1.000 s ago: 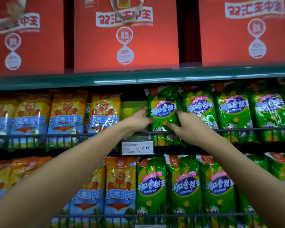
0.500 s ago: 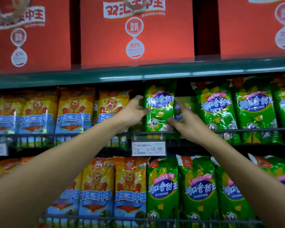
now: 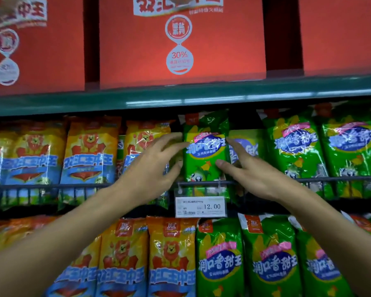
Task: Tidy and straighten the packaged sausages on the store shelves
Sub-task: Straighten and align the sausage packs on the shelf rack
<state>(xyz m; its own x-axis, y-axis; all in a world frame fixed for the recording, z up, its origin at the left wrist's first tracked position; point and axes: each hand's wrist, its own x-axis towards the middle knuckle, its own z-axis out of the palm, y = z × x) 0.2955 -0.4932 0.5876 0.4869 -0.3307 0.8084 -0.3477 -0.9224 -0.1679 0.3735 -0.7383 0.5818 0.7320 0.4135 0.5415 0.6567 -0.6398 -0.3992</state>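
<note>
One upright glossy green sausage pack (image 3: 205, 151) between both hands.

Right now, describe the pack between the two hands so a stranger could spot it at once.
Find the green shelf edge under the red boxes, then the wire rail below with the price tag reading 12.00. The green pack stands upright just above that tag, left hand and right hand at its sides. It is the leftmost green one, beside the orange packs.
</note>
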